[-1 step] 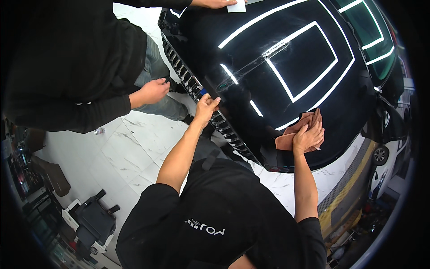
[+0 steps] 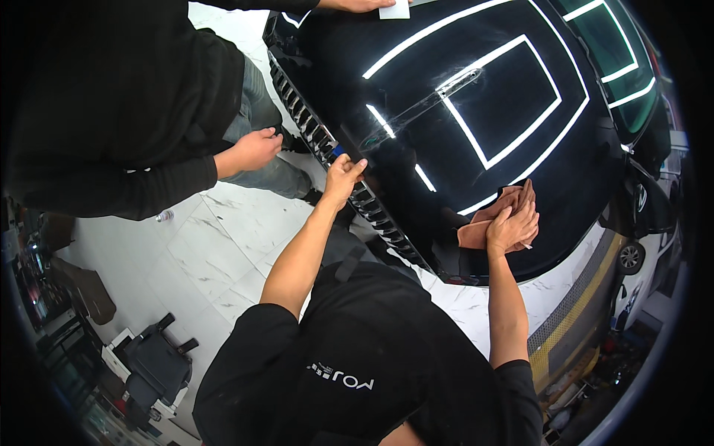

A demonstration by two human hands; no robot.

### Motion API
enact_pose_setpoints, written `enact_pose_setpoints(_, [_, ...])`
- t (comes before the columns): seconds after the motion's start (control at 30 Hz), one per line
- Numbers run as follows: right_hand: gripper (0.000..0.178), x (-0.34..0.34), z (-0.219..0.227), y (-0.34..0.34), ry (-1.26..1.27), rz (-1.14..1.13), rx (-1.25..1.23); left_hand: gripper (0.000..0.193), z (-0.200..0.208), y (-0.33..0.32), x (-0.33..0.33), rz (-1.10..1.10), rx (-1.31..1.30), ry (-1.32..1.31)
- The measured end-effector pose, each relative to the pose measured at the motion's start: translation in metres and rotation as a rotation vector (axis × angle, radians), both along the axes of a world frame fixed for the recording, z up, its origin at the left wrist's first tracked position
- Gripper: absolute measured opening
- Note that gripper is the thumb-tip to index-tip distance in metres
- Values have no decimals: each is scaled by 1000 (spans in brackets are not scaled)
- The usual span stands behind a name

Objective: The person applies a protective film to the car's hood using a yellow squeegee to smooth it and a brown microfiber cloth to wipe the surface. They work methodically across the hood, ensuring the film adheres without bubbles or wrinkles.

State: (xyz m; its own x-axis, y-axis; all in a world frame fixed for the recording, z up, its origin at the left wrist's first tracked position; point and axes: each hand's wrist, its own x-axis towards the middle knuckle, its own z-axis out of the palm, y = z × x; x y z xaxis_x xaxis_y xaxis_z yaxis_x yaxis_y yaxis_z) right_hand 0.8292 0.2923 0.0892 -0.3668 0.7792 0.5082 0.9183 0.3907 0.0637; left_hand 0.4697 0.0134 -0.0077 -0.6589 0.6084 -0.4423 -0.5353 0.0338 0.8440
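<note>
A black car's glossy hood point(image 2: 416, 223) fills the upper right, with bright light strips mirrored in it. Under my right hand point(image 2: 513, 227), which presses on the hood near its right front corner, is a bunched brown cloth point(image 2: 476, 234). A thin pale bit point(image 2: 527, 247) shows beside that hand; its kind is unclear. My left hand point(image 2: 344, 181) is at the hood's front edge above the grille point(image 2: 372, 212), fingers curled and thumb toward the paint. At its fingertips a small blue piece point(image 2: 338, 152) shows; most of whatever it grips is hidden.
Another person in black stands at left, one hand point(image 2: 256, 151) near the grille. At the top edge, a hand point(image 2: 357, 5) is by a white card point(image 2: 394, 10) over the hood. A wheeled black seat point(image 2: 156, 368) stands on the pale tiled floor. The car's mirror point(image 2: 647, 201) juts out at right.
</note>
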Motion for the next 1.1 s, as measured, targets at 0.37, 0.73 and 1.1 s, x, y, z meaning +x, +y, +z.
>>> enact_pose_setpoints(0.37, [67, 2, -4, 5, -32, -5, -6, 19, 9, 15, -28, 339, 186, -335])
enact_pose_setpoints(0.73, [68, -3, 0, 3, -28, -44, -49, 16, -5, 11, -44, 352, 105, -417])
enact_pose_setpoints(1.1, [67, -2, 3, 1, -15, -28, -43, 19, -6, 7, -39, 341, 135, -385])
